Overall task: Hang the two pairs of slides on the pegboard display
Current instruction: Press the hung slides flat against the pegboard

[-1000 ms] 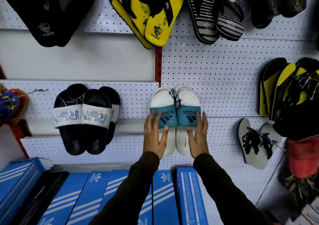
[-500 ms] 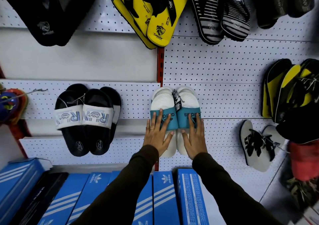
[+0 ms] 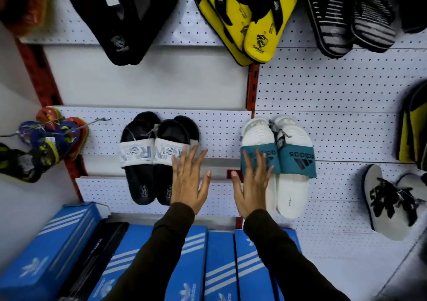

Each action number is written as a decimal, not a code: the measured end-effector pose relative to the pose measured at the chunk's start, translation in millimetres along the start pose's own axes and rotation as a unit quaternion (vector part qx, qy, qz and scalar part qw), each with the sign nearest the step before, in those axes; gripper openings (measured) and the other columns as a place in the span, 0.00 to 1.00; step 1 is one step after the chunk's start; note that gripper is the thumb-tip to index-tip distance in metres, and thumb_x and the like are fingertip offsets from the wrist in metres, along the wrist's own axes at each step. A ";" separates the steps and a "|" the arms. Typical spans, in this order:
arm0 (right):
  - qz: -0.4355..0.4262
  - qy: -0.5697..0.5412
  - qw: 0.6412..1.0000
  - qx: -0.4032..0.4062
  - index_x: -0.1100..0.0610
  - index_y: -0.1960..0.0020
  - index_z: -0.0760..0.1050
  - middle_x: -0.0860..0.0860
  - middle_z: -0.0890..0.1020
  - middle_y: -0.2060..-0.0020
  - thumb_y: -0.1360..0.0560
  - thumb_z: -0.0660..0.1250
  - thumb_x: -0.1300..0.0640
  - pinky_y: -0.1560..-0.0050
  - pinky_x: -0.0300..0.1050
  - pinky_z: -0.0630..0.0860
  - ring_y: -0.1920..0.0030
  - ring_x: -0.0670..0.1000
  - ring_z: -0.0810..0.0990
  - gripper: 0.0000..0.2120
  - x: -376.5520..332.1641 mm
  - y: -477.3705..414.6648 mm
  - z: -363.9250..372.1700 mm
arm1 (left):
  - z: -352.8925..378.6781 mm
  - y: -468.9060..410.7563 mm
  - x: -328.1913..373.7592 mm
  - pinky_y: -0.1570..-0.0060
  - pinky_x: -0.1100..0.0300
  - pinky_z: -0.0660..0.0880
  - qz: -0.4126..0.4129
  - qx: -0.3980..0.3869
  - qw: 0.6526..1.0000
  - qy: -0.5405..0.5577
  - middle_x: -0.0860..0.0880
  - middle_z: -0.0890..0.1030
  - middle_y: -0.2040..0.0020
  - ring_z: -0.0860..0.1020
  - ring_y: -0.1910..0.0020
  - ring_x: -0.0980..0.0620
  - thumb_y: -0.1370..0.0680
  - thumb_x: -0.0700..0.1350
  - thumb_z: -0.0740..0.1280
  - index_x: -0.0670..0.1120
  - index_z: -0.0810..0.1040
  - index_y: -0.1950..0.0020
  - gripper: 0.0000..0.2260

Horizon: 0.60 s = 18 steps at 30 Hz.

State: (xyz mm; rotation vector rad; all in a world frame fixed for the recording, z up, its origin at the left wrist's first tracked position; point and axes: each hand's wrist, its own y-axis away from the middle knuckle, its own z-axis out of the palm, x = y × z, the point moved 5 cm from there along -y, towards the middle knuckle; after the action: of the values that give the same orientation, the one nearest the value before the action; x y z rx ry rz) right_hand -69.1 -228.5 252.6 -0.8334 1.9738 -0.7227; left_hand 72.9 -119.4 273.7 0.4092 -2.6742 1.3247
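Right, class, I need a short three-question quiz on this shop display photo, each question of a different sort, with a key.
1. True or false: the white slides with teal straps hang on the pegboard to the right of the black slides with white straps.
2. Multiple choice: the left hand is A) gripping a blue shoebox, B) open with fingers spread, C) closed in a fist.
3. Fill in: the flip-flops hanging top centre are black and ____.

Key
1. True
2. B; the right hand is open as well.
3. Yellow
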 end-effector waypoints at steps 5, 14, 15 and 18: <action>-0.090 -0.056 0.992 -0.072 0.45 0.20 0.50 0.47 0.45 0.19 0.19 0.53 0.45 0.20 0.58 0.47 0.18 0.53 0.40 0.29 -80.1 2.0 53.2 | -57.6 13.3 -76.3 0.23 0.47 0.38 -0.052 0.072 0.996 -0.006 0.50 0.56 0.20 0.48 0.19 0.48 0.19 0.54 0.52 0.50 0.61 0.24 0.24; -0.187 0.087 0.958 -0.200 0.47 0.19 0.48 0.49 0.43 0.19 0.19 0.50 0.43 0.20 0.59 0.47 0.19 0.56 0.35 0.30 -131.6 6.5 127.2 | -45.1 21.8 -157.3 0.22 0.45 0.45 -0.107 -0.043 0.992 -0.050 0.52 0.47 0.19 0.41 0.20 0.49 0.20 0.59 0.49 0.54 0.52 0.20 0.28; -0.179 0.092 0.958 -0.206 0.47 0.19 0.47 0.49 0.41 0.19 0.19 0.50 0.43 0.20 0.59 0.46 0.19 0.56 0.35 0.30 -129.6 3.9 130.6 | -38.6 20.2 -161.3 0.22 0.45 0.45 -0.105 -0.060 0.991 -0.054 0.51 0.45 0.18 0.40 0.20 0.49 0.20 0.60 0.49 0.54 0.51 0.20 0.29; -0.156 0.096 0.958 -0.219 0.46 0.19 0.45 0.48 0.37 0.21 0.20 0.51 0.43 0.19 0.57 0.47 0.20 0.56 0.34 0.32 -125.6 -4.4 136.7 | -27.4 11.5 -170.7 0.22 0.48 0.44 -0.103 -0.090 0.988 -0.071 0.51 0.40 0.19 0.38 0.20 0.49 0.20 0.61 0.48 0.53 0.46 0.20 0.31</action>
State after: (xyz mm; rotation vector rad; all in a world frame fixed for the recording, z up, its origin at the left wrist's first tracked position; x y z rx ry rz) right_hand 102.5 -157.6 251.9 -1.4105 2.2445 -0.5633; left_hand 232.4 -59.6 241.8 0.7592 -2.7436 1.0215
